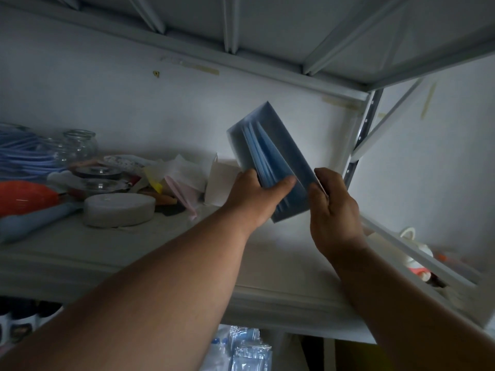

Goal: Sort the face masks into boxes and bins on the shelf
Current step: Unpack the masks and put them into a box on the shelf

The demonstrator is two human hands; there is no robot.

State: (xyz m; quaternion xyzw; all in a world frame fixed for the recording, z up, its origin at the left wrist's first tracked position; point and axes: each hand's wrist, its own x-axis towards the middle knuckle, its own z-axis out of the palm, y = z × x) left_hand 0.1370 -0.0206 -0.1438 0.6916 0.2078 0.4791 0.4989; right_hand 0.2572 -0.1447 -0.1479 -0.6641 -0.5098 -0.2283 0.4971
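a light blue box [278, 145] of blue face masks [270, 159] is held tilted in the air above the right end of the shelf [160, 253], its open side showing the stacked masks. the left hand [257, 196] grips its lower left side, thumb pressed over the masks, and the right hand [334, 210] holds its lower right edge with curled fingers. a white tape roll [119, 210], glass jars [80, 143] and loose clutter sit toward the shelf's left end.

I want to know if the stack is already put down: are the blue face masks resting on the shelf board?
No, the blue face masks are held up off the shelf between the left hand and right hand.
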